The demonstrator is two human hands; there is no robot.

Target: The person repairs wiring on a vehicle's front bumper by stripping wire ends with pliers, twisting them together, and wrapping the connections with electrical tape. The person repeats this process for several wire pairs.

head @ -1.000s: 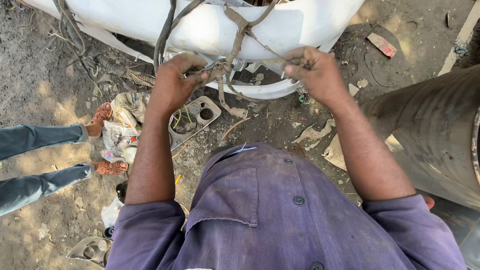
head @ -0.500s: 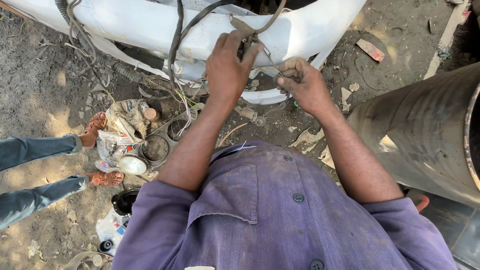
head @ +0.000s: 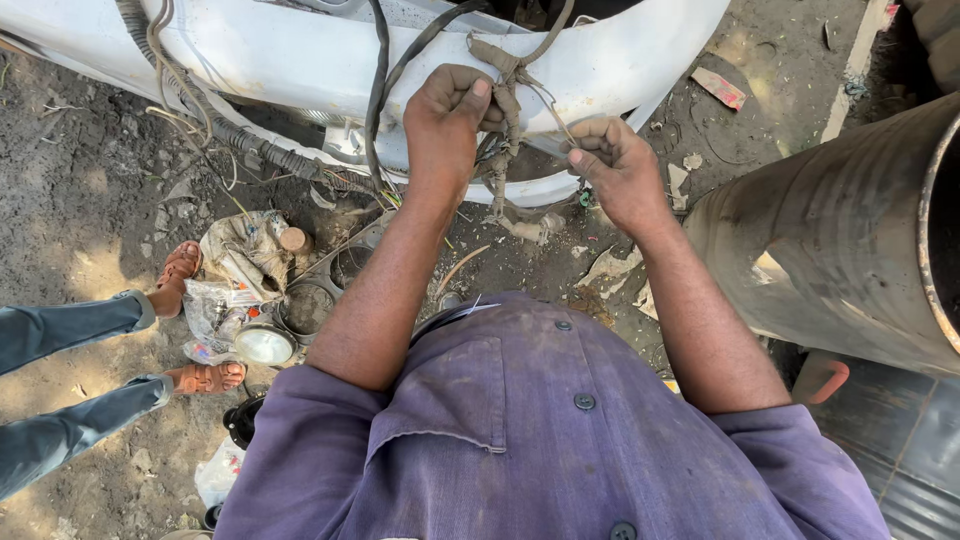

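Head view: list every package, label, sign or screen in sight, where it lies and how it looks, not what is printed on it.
Crumpled clear plastic wrapper: on the dirt at left, beside a sandalled foot, shiny, with faint print.
White plastic bag: on the ground, lower left, crumpled.
Flat reddish scrap: on the dirt, upper right, rectangular.
No signs or screens.

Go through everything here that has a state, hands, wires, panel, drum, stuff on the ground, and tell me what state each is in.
Left hand: closed around the taped wire bundle.
Right hand: pinching a thin wire off that bundle.
Taped wire bundle: hanging from the white panel, dirty.
Black cables: draped loose over the panel.
Metal drum: lying on its side, rusty.
Round lamp: on the ground among the scraps.
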